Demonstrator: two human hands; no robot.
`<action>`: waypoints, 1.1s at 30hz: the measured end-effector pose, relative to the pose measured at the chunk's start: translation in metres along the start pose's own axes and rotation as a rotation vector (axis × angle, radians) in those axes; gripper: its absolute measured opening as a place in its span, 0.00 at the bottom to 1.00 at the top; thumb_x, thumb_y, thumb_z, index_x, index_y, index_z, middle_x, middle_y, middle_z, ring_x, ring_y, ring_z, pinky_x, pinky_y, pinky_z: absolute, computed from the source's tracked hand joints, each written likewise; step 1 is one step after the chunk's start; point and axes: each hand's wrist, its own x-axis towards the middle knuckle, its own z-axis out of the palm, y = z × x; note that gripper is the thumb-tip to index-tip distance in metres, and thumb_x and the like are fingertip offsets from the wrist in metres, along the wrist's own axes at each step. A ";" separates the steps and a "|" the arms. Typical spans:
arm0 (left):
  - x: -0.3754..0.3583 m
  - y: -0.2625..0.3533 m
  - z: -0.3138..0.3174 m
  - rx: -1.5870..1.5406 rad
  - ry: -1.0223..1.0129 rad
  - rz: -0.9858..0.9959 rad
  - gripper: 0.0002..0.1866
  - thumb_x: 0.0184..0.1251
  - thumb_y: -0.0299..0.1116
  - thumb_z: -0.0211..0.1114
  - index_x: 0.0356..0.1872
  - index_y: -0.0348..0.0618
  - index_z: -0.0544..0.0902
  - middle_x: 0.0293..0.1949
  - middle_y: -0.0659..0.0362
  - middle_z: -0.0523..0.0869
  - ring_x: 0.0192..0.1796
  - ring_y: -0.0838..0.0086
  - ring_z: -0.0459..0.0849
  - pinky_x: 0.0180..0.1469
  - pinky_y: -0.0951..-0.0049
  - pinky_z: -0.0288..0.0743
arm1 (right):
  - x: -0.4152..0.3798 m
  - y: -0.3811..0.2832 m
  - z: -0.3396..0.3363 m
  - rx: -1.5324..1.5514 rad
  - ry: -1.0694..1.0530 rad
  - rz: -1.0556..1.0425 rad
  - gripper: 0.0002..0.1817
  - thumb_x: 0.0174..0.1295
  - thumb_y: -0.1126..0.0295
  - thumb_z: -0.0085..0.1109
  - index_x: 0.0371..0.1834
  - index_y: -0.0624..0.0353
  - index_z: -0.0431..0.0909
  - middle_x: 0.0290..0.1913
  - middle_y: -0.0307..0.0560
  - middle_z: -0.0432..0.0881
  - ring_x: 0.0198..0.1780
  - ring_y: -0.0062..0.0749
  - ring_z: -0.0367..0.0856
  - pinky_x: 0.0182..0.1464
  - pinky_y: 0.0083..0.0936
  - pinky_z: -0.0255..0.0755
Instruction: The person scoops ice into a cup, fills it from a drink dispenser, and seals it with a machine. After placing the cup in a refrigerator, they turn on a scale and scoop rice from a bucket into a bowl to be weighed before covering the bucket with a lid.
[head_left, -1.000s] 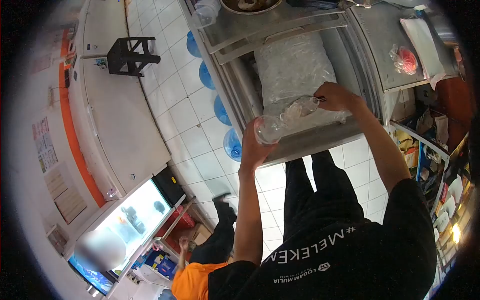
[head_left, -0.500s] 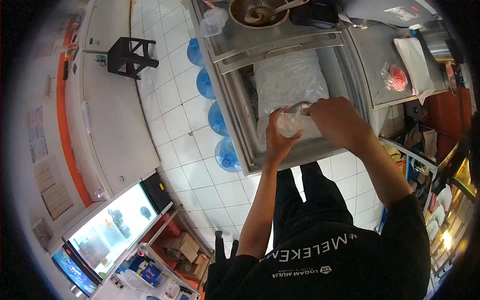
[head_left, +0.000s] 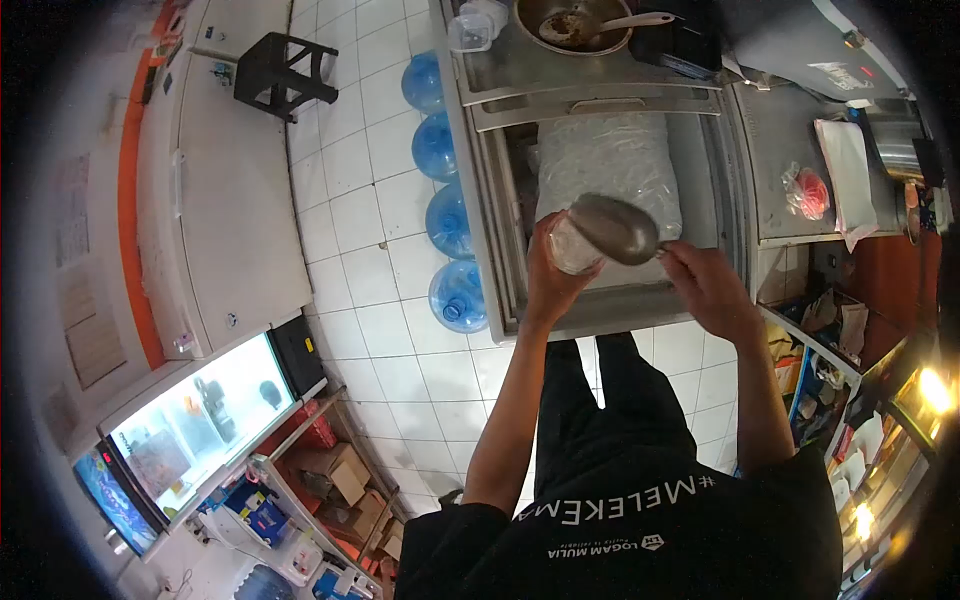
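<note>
My left hand (head_left: 555, 275) is wrapped round a clear plastic cup (head_left: 573, 252) above the open chest. My right hand (head_left: 708, 290) grips the handle of a metal ice scoop (head_left: 620, 228). The scoop's bowl is tilted over the mouth of the cup, with its rounded underside showing, and hides part of the opening. Behind both hands a large clear bag of ice (head_left: 605, 155) lies inside the steel ice chest (head_left: 700, 150). What the cup holds is hard to make out.
A pan (head_left: 560, 25) with a spoon sits on the chest's lid. Several blue water jugs (head_left: 450, 220) line its left side. A black stool (head_left: 285, 75) stands on the tiled floor. A pink bundle in plastic (head_left: 810, 192) lies on the right counter.
The scoop has come up and turned over above the cup, and my right hand has moved lower and rolled. My left hand still holds the cup. The view has shifted a little.
</note>
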 end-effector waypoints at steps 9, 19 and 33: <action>-0.062 -0.025 -0.082 0.129 0.020 -0.070 0.45 0.41 0.26 0.82 0.63 0.42 0.66 0.61 0.52 0.75 0.62 0.62 0.75 0.66 0.62 0.71 | 0.049 0.114 0.091 -0.506 -0.328 0.046 0.17 0.66 0.59 0.54 0.44 0.64 0.81 0.37 0.60 0.82 0.44 0.51 0.81 0.48 0.47 0.74; -0.202 0.036 -0.129 0.279 0.366 -0.304 0.44 0.38 0.23 0.81 0.61 0.38 0.68 0.59 0.50 0.74 0.60 0.60 0.75 0.62 0.61 0.72 | 0.237 0.127 0.064 -0.716 0.270 -0.118 0.23 0.64 0.68 0.53 0.61 0.68 0.70 0.60 0.61 0.70 0.62 0.53 0.69 0.64 0.49 0.64; -0.355 0.072 -0.111 0.197 0.948 -0.379 0.44 0.41 0.23 0.80 0.63 0.37 0.65 0.58 0.52 0.73 0.61 0.63 0.73 0.64 0.61 0.69 | 0.018 0.111 0.121 -0.679 -0.328 -0.200 0.09 0.55 0.72 0.55 0.31 0.68 0.81 0.38 0.65 0.79 0.42 0.57 0.80 0.46 0.50 0.75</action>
